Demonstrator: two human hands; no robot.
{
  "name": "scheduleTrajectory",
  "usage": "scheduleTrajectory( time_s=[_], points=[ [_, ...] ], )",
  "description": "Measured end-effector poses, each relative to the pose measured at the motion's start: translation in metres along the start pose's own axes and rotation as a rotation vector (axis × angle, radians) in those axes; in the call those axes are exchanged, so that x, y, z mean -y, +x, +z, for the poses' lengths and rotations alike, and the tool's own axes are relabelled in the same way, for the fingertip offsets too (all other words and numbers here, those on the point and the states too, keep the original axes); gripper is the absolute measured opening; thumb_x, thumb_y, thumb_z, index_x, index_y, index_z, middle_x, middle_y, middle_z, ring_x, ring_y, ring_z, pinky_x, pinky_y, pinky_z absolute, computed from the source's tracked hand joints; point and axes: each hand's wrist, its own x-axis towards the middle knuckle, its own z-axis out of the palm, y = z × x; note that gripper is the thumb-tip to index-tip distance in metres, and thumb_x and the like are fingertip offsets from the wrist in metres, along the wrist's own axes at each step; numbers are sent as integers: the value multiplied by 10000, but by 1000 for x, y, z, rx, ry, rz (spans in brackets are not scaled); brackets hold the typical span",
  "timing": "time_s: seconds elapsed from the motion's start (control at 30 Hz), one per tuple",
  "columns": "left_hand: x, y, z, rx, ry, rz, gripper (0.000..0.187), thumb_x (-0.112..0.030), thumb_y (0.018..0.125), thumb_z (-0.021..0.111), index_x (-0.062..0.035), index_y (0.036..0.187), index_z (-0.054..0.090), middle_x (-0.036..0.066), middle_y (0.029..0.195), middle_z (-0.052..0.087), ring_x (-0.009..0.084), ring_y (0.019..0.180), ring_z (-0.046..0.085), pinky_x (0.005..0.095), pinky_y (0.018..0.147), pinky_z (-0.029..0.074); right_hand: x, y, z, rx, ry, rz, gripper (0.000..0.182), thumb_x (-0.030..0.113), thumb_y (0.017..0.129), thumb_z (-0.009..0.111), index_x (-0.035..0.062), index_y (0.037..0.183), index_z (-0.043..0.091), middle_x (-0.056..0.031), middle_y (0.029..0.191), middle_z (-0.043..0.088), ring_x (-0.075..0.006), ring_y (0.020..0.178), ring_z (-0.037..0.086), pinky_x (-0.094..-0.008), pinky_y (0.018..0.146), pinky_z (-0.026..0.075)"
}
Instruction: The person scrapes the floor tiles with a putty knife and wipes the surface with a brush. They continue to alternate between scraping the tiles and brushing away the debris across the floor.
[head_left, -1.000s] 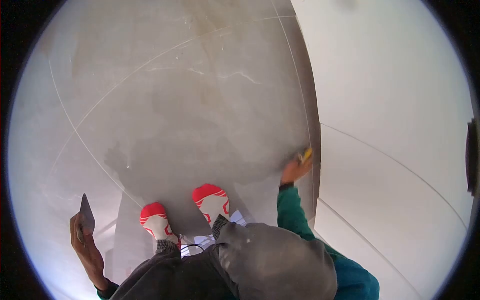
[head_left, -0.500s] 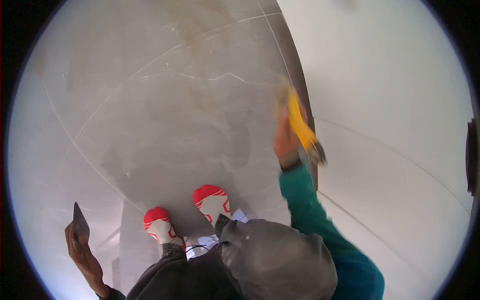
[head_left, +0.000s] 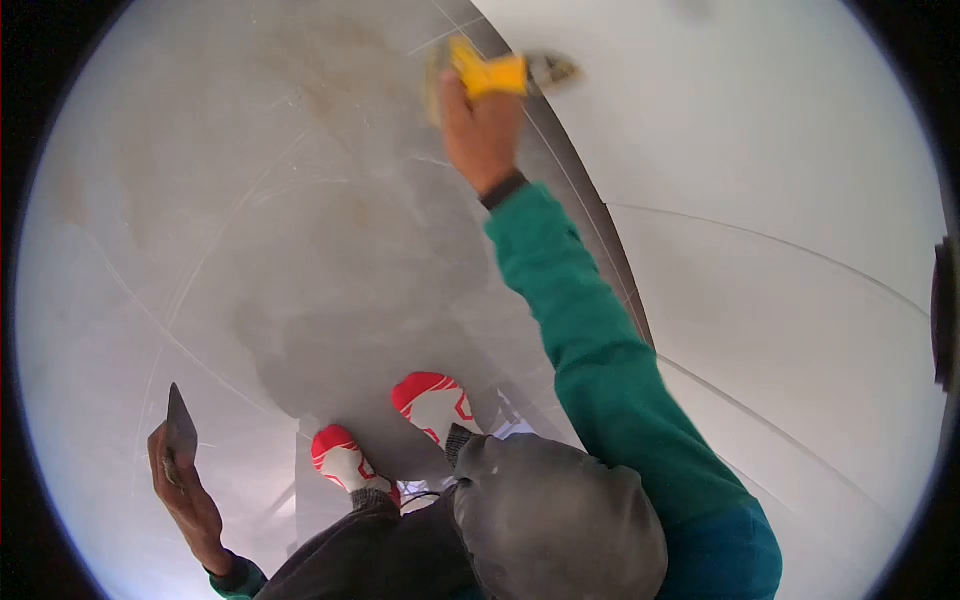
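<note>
My right hand (head_left: 480, 125) is stretched far forward and grips a yellow-handled putty knife (head_left: 495, 72), whose blade (head_left: 550, 68) lies at the foot of the white wall (head_left: 760, 150). Down at the lower left, my left hand (head_left: 185, 490) holds a flat grey metal scraper (head_left: 180, 430) with its blade pointing up. A green sleeve (head_left: 590, 340) covers my right arm. Below me are my grey trousers (head_left: 550, 520) and my two feet in red and white socks (head_left: 432, 400).
I stand on a grey tiled floor (head_left: 300, 230) with thin joint lines and pale smears. A dark skirting strip (head_left: 600, 240) runs along the base of the white wall on the right. A dark object (head_left: 942, 310) shows at the right edge.
My right hand has swung from low by the skirting up and forward along the wall's foot, carrying the yellow knife. My left hand has stayed about where it was.
</note>
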Motion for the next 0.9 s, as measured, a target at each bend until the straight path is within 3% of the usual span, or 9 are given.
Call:
scheduleTrajectory(
  time_s=[0.07, 0.2, 0.4, 0.47, 0.53, 0.57, 0.63, 0.67, 0.9],
  points=[
    [9, -5, -3, -31, -74, -22, 340, -226, 929, 373, 50, 1104, 465, 145, 1059, 491, 259, 981, 474, 338, 832, 387, 4, -42, -47, -118, -69, -449, 312, 235, 863, 491, -21, 1034, 537, -174, 1006, 548, -289, 926, 529, -379, 783, 413],
    [40, -38, -3, -53, -72, -56, 339, -234, 934, 361, 63, 1049, 477, 159, 1023, 501, 241, 953, 471, 324, 832, 378, -100, -192, -149, -127, 363, 324, 409, 224, 938, 367, 18, 1291, 344, -138, 1217, 473, -217, 1087, 484, -354, 933, 385],
    [34, -75, 3, -89, -65, -222, 371, -272, 929, 377, 68, 1015, 497, 169, 959, 524, 263, 848, 513, 320, 738, 411, -207, -338, -178, -269, -264, 249, 326, 154, 868, 489, -6, 1152, 461, -128, 1053, 544, -259, 939, 525, -356, 839, 417],
    [27, -75, 2, -108, -34, -194, 351, -250, 926, 381, 69, 1016, 497, 174, 960, 525, 272, 846, 517, 326, 734, 414, -222, -286, -97, -281, -1141, -219, 276, 151, 850, 506, 5, 1084, 486, -142, 1013, 538, -268, 926, 506, -367, 843, 397],
    [26, -75, 0, -128, -29, -124, 296, -177, 908, 391, 75, 1020, 498, 197, 954, 530, 304, 840, 523, 346, 723, 420, -149, -187, -2, -163, 20, 127, 215, 138, 858, 483, 1, 1024, 479, -129, 1026, 501, -261, 967, 455, -403, 874, 346],
    [23, -75, -1, -145, -29, -114, 296, -177, 908, 391, 75, 1020, 498, 197, 954, 530, 304, 840, 523, 346, 723, 420, -138, -136, 45, -225, -704, -441, 194, 106, 849, 477, -3, 1008, 469, -109, 1026, 495, -260, 951, 461, -393, 862, 351],
    [18, -73, -2, -124, -5, -44, 266, -132, 890, 390, 76, 1012, 502, 218, 927, 529, 327, 815, 521, 366, 710, 420, -25, -30, 108, -12, 247, 98, 520, 179, 803, 546, -105, 1193, 352, -249, 1267, 372, -359, 1211, 314, -432, 994, 259],
    [16, -76, -4, -142, 62, 16, 244, -86, 861, 393, 75, 1010, 500, 238, 908, 527, 349, 800, 516, 385, 702, 419, -10, 21, 142, -164, 104, -161, 496, 199, 793, 556, -97, 1152, 385, -256, 1156, 467, -360, 1082, 448, -413, 904, 354],
    [32, -152, -19, -327, -6, -177, 250, -100, 868, 390, 80, 1016, 481, 218, 916, 517, 355, 792, 506, 369, 693, 410, 64, 51, 24, 536, -270, -674, 302, 244, 812, 590, 23, 1017, 570, -129, 947, 610, -277, 861, 578, -349, 763, 446]
  ],
)
